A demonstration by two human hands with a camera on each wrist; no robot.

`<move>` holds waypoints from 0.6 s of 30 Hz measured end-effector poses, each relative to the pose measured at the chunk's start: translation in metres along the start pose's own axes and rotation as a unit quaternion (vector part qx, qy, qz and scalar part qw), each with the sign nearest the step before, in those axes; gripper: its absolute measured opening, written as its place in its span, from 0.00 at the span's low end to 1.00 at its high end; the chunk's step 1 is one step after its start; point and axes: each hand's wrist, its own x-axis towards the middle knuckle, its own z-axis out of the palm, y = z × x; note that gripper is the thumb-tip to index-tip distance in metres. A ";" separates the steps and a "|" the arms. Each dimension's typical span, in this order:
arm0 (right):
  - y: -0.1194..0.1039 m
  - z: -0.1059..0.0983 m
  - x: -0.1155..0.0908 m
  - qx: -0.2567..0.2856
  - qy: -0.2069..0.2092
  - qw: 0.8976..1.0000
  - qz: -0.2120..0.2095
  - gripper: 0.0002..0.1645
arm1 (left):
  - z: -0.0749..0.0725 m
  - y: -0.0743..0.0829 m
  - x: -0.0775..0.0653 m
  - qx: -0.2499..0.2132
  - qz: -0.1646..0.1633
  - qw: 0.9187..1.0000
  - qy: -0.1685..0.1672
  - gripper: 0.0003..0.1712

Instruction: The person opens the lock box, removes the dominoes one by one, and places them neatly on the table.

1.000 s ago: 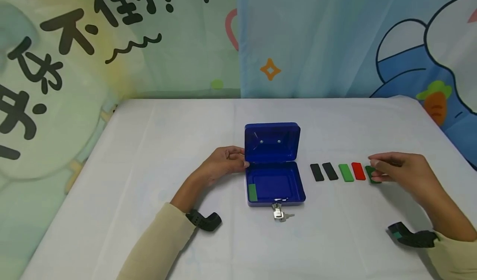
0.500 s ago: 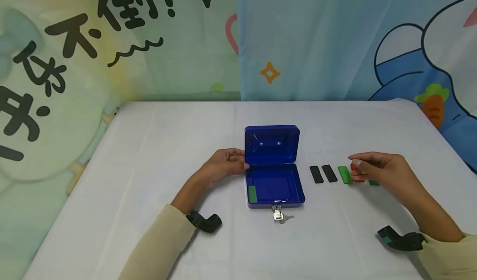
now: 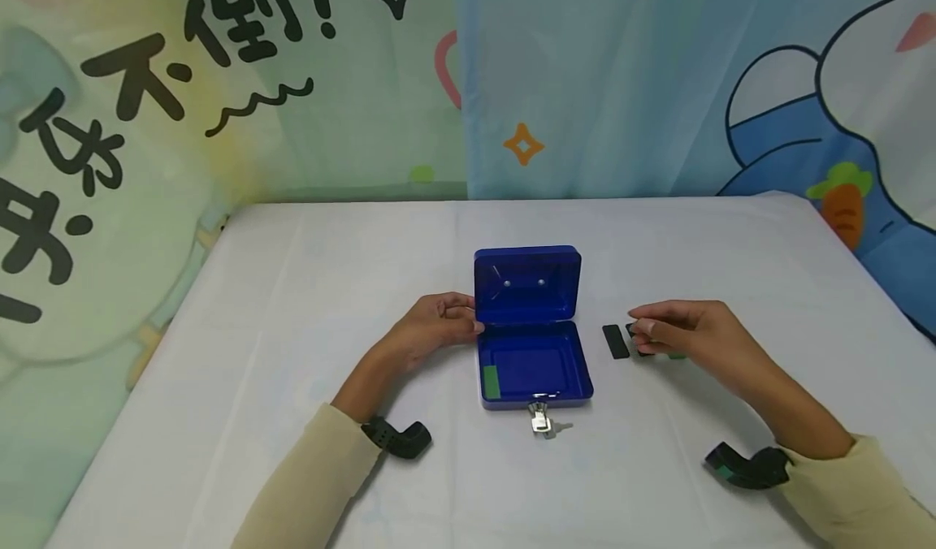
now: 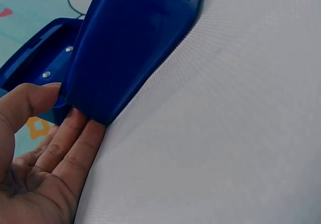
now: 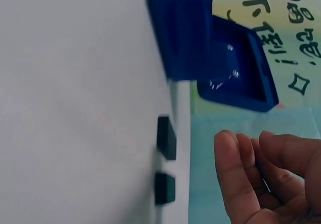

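My left hand holds the back left corner of an open blue cash box, thumb at the hinge side and fingers behind it, as the left wrist view shows. Inside the box, a green tile lies against the left wall. My right hand hovers over the row of tiles right of the box, fingers bent loosely. Its thumb and fingertips stand apart with nothing between them in the right wrist view. One black tile shows fully. A second black tile and a green one are partly covered by the hand in the head view.
A silver lock with a key sticks out from the box front. The raised lid leans back behind the box. White cloth covers the table; printed curtains hang behind it.
My right hand has moved left along the tile row, from the dark green tile past the red one to the black ones. The left hand stays at the box corner.
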 end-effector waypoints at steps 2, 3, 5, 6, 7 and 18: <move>-0.004 0.003 0.001 0.006 -0.008 1.000 0.001 0.26 | 0.000 0.000 0.000 0.003 -0.002 1.000 0.002 0.27; -0.007 0.004 0.001 0.010 -0.013 1.000 0.001 0.26 | 0.000 0.000 0.001 0.004 -0.002 1.000 0.002 0.27; -0.011 0.007 0.003 0.019 -0.022 1.000 0.004 0.26 | 0.000 -0.001 0.001 0.003 -0.005 1.000 0.002 0.27; -0.013 0.008 0.004 0.023 -0.028 0.999 0.004 0.26 | 0.000 -0.001 0.001 0.001 -0.005 1.000 0.002 0.27; -0.015 0.010 0.005 0.026 -0.034 0.999 0.006 0.26 | 0.000 -0.001 0.002 -0.001 -0.006 1.000 0.001 0.27; -0.033 0.033 0.015 0.050 -0.089 0.995 0.001 0.26 | 0.000 0.000 0.001 -0.001 -0.007 1.000 0.006 0.27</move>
